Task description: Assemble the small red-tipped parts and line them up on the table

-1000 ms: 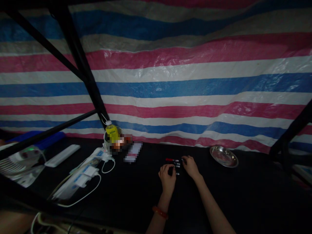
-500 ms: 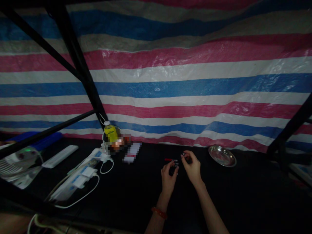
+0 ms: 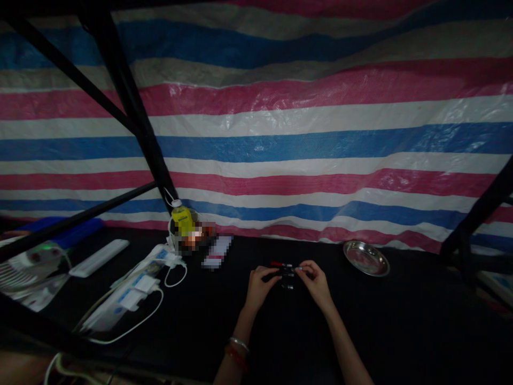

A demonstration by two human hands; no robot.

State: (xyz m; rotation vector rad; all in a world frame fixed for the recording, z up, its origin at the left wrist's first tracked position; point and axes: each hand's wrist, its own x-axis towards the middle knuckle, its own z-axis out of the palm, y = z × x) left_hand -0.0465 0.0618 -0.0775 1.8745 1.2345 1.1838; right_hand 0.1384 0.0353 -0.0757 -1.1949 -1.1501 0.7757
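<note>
Both hands face each other over the black tabletop. My left hand (image 3: 259, 286) has thumb and forefinger closed on the left end of a slim dark rod with silvery parts. My right hand (image 3: 318, 282) pinches a small silvery piece (image 3: 298, 268) at the rod's right end; whether the two are joined is too small to tell. Just behind the fingers lies a slim red stick with a silvery end (image 3: 279, 264). Another silvery piece (image 3: 287, 275) shows between the hands, and a small silvery one (image 3: 287, 287) lies nearer me.
A round metal dish (image 3: 366, 258) stands to the right. On the left are a phone-like slab (image 3: 217, 252), a yellow bottle (image 3: 183, 220), a power strip (image 3: 124, 294) with white cables, and a long white box (image 3: 100, 258). Striped sheeting (image 3: 280, 144) hangs behind, between black frame bars (image 3: 148, 144).
My left hand has moved left and turned flatter, uncovering the small silvery piece near me. My right hand has come slightly lower, its fingertips now beside the rod's end.
</note>
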